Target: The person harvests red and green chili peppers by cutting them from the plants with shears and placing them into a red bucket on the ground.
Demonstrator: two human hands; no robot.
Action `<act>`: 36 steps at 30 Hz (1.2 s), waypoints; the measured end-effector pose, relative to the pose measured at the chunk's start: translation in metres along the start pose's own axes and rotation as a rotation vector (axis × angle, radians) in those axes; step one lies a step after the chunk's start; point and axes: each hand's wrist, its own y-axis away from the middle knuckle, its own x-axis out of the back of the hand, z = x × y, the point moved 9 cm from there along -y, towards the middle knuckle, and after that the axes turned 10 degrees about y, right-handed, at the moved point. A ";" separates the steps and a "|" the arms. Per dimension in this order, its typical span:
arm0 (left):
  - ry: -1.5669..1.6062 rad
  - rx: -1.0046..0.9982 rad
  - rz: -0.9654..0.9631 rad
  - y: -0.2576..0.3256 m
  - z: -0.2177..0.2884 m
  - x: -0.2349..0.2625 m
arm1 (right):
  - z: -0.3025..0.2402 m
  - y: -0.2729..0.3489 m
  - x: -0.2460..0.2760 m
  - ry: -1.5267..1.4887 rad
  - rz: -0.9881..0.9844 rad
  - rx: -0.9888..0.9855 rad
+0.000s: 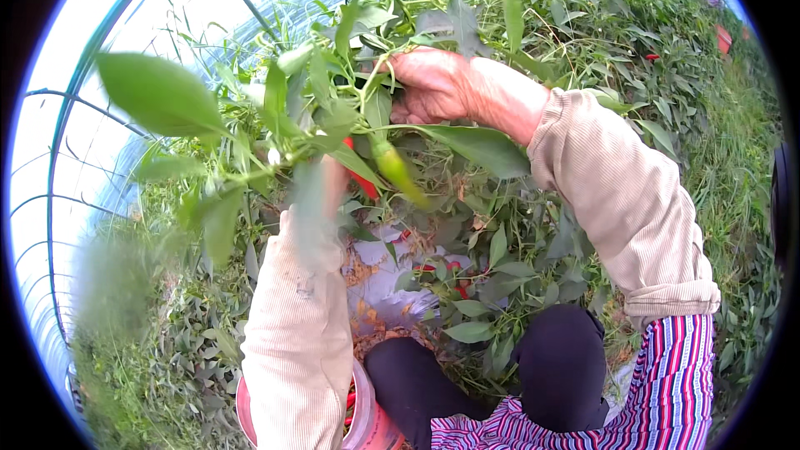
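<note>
A leafy pepper branch [370,100] hangs close in front of me, with a yellow-green chili pepper [395,170] and a red chili pepper [360,173] among its leaves. My right hand [435,85] reaches in from the right with its fingers curled in at the stems; leaves cover the fingertips, and what lies in them cannot be made out. Just left of the red pepper is my left hand [335,185], mostly hidden behind blurred leaves, so its fingers do not show. Both forearms wear beige ribbed sleeves.
A pink bucket [363,404] holding red peppers stands at the lower left, partly under my left forearm. Several red peppers [463,290] lie low by pale ground sheeting [379,271]. Dense plants spread to the right. A curved tunnel frame [53,167] with clear film rises at left.
</note>
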 end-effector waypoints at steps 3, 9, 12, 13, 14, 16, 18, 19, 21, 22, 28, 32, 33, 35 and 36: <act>0.231 -0.062 -0.175 -0.016 0.007 -0.021 | -0.006 0.008 -0.017 0.027 -0.109 -0.006; 0.538 -0.050 -0.636 -0.032 0.029 -0.026 | -0.002 0.047 0.028 0.230 0.232 0.177; 0.254 -0.378 -0.110 -0.058 0.042 0.031 | -0.006 0.085 0.041 0.516 0.564 0.251; 0.177 -0.414 -0.058 -0.062 0.045 0.037 | -0.003 0.095 0.037 0.624 0.650 0.227; 0.168 -0.441 -0.020 -0.065 0.047 0.041 | -0.005 0.099 0.022 0.625 0.593 0.336; -0.323 -0.451 0.132 -0.068 0.048 0.040 | -0.024 0.110 -0.006 0.784 0.612 0.645; -1.139 -0.503 0.221 -0.066 0.047 0.019 | -0.028 0.106 -0.015 0.801 0.596 0.737; -1.113 -0.528 0.312 -0.061 0.045 0.018 | -0.030 0.101 -0.018 0.736 0.535 0.803; -0.406 -0.582 0.364 -0.050 0.027 0.022 | -0.018 0.080 -0.001 0.615 0.544 0.625; -0.600 -0.708 0.378 -0.041 0.035 0.013 | -0.001 0.067 0.007 0.429 0.425 0.470; -1.142 -0.921 0.027 -0.007 0.024 -0.039 | 0.053 0.052 0.020 -0.026 0.198 0.249; -1.301 -1.003 -0.076 0.014 0.027 -0.059 | 0.069 0.055 0.018 -0.141 0.089 0.175; -1.266 -0.904 -0.089 0.011 0.029 -0.058 | 0.075 0.060 0.018 -0.154 0.166 0.141; -1.280 -0.903 -0.070 0.012 0.039 -0.060 | 0.070 0.064 0.003 -0.312 -0.006 0.032; -1.258 -0.865 -0.060 0.008 0.046 -0.058 | 0.073 0.078 -0.004 -0.245 -0.056 -0.013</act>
